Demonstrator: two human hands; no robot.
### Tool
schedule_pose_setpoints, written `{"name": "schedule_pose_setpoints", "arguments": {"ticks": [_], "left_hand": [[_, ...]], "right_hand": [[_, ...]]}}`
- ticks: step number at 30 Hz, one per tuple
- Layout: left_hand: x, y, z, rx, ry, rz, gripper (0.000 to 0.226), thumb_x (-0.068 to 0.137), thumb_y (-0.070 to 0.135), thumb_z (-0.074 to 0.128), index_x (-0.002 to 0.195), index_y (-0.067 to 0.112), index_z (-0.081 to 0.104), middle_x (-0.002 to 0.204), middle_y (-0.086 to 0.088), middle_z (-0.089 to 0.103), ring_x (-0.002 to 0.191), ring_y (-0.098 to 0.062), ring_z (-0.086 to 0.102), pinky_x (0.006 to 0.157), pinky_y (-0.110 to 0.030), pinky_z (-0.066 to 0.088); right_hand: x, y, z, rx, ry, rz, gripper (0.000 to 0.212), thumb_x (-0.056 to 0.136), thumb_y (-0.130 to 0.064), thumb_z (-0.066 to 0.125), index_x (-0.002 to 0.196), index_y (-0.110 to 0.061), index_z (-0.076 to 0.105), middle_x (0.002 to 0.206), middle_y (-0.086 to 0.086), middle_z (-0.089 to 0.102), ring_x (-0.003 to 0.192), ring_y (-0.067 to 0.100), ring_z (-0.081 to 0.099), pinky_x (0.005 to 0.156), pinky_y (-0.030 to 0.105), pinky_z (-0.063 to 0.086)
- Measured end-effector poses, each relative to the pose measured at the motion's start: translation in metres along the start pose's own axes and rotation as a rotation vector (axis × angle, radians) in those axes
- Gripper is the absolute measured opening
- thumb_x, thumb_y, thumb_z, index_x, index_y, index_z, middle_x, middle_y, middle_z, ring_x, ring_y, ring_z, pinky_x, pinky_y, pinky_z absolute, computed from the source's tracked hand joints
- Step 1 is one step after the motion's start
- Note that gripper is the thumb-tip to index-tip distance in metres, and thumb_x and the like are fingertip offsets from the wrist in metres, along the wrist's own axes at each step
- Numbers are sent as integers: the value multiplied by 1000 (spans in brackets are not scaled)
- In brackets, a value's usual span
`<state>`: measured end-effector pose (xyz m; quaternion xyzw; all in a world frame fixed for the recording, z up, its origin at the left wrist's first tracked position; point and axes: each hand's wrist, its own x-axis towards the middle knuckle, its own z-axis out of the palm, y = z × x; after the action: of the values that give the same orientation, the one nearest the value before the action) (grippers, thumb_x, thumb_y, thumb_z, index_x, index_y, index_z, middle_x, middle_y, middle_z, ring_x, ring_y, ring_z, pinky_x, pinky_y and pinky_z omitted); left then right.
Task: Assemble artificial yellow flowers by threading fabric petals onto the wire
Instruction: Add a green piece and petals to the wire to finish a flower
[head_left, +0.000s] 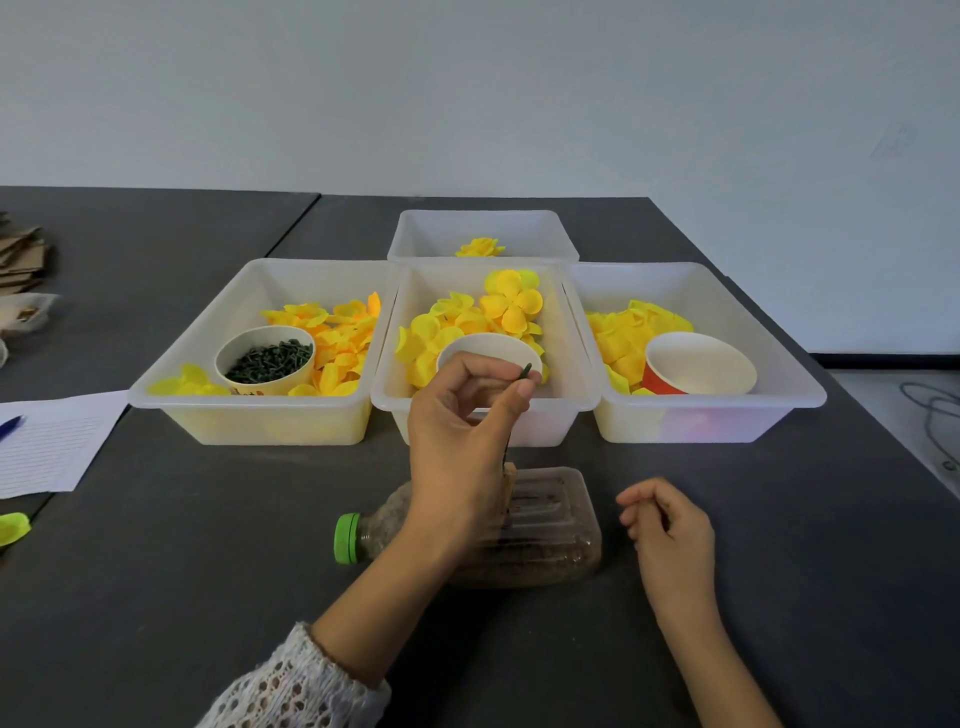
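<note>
Your left hand (460, 431), mid-frame, pinches a thin dark green wire (514, 415) between thumb and forefinger; its long axis runs near-vertical, tip tilted toward upper right, lower end down by the plastic bottle (550, 525) lying on its side. Wrist bent back, lace sleeve (291, 680) at lower left. Your right hand (667, 525) rests lower right, fingers loosely curled, holding nothing. Beyond: translucent tubs (571, 415) of yellow fabric petals (467, 322) with paper cups.

Head cam, fwd-down, close over table (208, 545).
</note>
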<state>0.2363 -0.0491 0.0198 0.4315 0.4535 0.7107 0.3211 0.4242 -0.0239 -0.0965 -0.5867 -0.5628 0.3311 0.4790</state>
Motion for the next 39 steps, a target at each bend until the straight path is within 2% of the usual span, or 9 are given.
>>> {"name": "schedule_pose_setpoints", "arguments": {"ticks": [8,14,16,20,23,29,35,37,39], "left_hand": [[4,-2,-4,86,-33,25,13,82,11,78,84,20,68,82,-11,73,83,-30,70,82,-54,56],[7,-1,-6,144,-59,40,12,83,11,78,86,18,69,77,-6,73,80,-24,71,78,-54,56],[6,-1,-7,164,-65,40,12,83,12,78,86,19,68,77,-5,73,80,-22,72,78,-50,58],[4,-4,-11,205,-80,23,11,84,14,77,88,16,67,77,-4,74,80,-19,71,71,-26,56],[4,-5,-14,284,-100,-13,9,84,14,76,85,14,67,79,-2,73,80,-20,70,69,-25,54],[-2,-13,-42,570,-339,-119,10,85,20,73,80,23,64,91,13,70,92,2,64,87,-39,54],[35,2,-67,488,-589,-80,3,90,14,69,87,16,70,99,4,73,101,-12,66,93,-31,52],[62,8,-82,434,-487,-31,9,94,10,63,88,10,70,96,0,74,98,-16,68,87,-23,52],[94,8,-100,573,-274,78,16,96,10,60,84,17,69,88,9,73,89,-10,67,78,-19,50]], "right_hand": [[0,-1,1,-4,9,8,31,92,1,47,77,-21,65,73,0,62,69,12,59,65,27,45],[0,-1,1,-20,13,17,32,92,0,47,76,-22,65,72,0,62,69,11,59,65,27,45],[0,-1,1,-20,12,25,32,92,0,47,76,-22,64,73,0,62,69,11,60,65,27,45],[-1,-2,0,-20,8,24,31,92,-1,47,77,-22,64,74,-1,62,70,11,60,65,26,44],[-1,-2,0,-21,2,23,30,92,-1,47,78,-21,65,74,-1,62,71,13,60,65,27,45],[1,-3,1,-34,8,20,31,92,0,46,77,-20,65,74,1,63,72,17,60,65,28,44],[0,-2,1,-43,9,39,31,93,-2,47,77,-21,65,74,0,63,73,18,61,66,30,45],[1,-1,1,-51,4,47,30,92,-2,47,77,-21,65,75,1,63,74,18,61,66,31,46],[1,-1,2,-57,5,54,30,92,-2,47,77,-21,65,75,2,63,74,19,61,66,31,45]]}}
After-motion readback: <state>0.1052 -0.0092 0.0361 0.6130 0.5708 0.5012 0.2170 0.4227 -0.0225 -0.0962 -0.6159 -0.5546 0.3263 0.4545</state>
